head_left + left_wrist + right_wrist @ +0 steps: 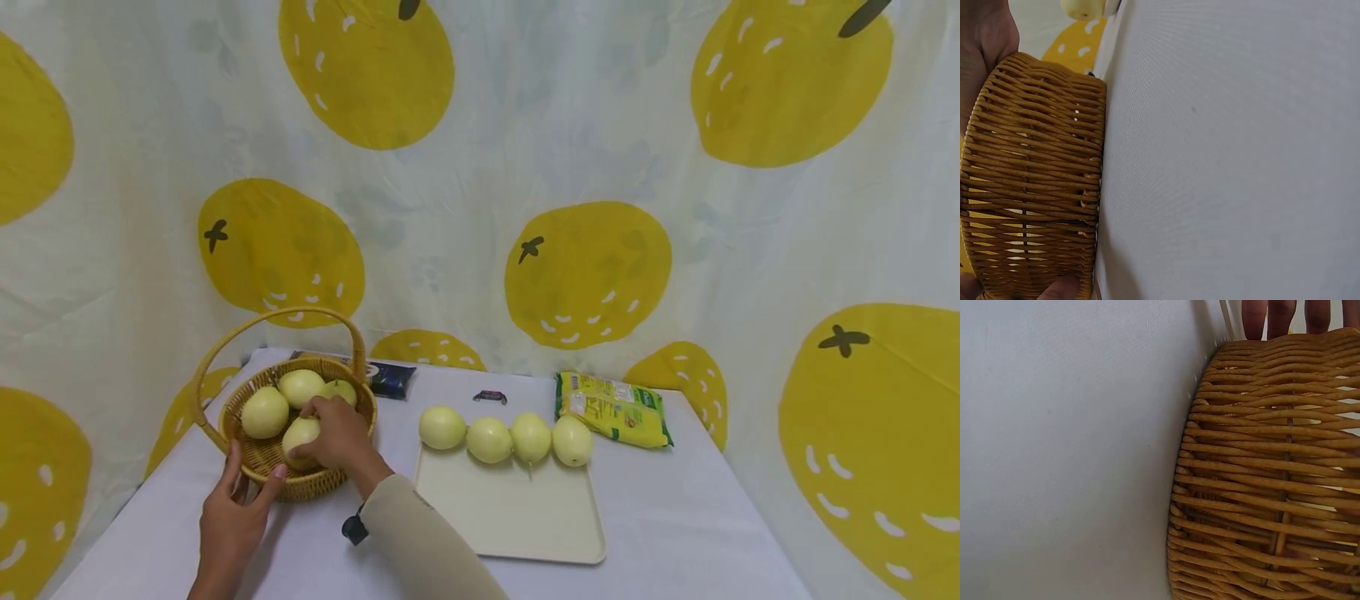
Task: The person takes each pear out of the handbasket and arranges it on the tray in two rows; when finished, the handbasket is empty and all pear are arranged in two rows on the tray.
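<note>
**Right grip (339, 433) closed round a pale fruit (299, 432) inside the basket (318, 485)**

The fruit you have hold of sits low at the basket's near right side, below and to the left of your knuckles. Your right fingers curl over its far side and your thumb lies across its near side, so the spread is about the fruit's own width. It looks nearly round, with no clear long axis; part of it is covered, and you cannot tell which way its stalk end points.

Your left grip (232, 512) is spread wide, thumb and fingers resting against the near left of the basket wall. The left wrist view shows fingertips on the weave; whether any hook over the rim, you cannot tell.

The basket stands upright on the counter (697, 517), to your left, its opening facing up. Its handle (281, 313) arches from the left side across to the far right. Three more fruits lie in it: two pale ones beyond and left of yours, and a greener one (341, 391) just past your right fingers.

To the right, four pale fruits (490, 440) line the far edge of a tray (517, 521). A yellow packet (615, 408) lies beyond its right corner, a dark packet (392, 380) behind the basket.
</note>
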### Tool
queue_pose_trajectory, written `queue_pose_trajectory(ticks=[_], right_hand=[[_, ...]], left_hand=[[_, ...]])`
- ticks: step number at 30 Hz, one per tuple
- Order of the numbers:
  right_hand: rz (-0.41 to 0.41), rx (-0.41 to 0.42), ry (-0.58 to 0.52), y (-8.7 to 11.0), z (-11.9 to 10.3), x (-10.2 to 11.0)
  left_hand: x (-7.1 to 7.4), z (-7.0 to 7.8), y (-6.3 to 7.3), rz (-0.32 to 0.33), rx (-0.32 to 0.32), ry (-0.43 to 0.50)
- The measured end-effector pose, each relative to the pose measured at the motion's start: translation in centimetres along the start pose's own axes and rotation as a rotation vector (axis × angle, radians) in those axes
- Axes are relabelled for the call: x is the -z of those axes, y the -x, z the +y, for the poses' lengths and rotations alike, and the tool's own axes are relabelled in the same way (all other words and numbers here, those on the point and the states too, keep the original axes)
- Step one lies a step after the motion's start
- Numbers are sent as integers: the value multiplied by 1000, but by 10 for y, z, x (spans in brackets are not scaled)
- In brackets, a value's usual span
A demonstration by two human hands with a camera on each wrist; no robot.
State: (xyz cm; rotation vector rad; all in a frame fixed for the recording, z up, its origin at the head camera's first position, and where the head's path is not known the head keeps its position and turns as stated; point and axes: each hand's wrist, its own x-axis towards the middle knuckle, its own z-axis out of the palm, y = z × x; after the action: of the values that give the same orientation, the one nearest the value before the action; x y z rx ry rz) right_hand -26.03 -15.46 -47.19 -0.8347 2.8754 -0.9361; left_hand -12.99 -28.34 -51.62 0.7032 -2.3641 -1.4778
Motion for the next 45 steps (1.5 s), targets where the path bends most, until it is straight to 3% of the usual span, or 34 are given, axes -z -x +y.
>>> queue_pose_trajectory(ticks=[5,10,20,25,37,45], right_hand=[[11,0,6,-1,2,-3],[70,37,-94,-2,6,-5],[103,59,-570,3,16,-1],[67,78,-711,8,18,6],[82,84,-869,37,18,30],[134,68,-832,59,31,52]], left_hand=[[-1,0,0,-5,-2,7],[-1,1,0,5,-15,9],[-3,-1,1,12,1,-5],[-2,0,2,12,0,3],[-1,0,2,28,-15,-13],[0,0,2,14,-1,-5]])
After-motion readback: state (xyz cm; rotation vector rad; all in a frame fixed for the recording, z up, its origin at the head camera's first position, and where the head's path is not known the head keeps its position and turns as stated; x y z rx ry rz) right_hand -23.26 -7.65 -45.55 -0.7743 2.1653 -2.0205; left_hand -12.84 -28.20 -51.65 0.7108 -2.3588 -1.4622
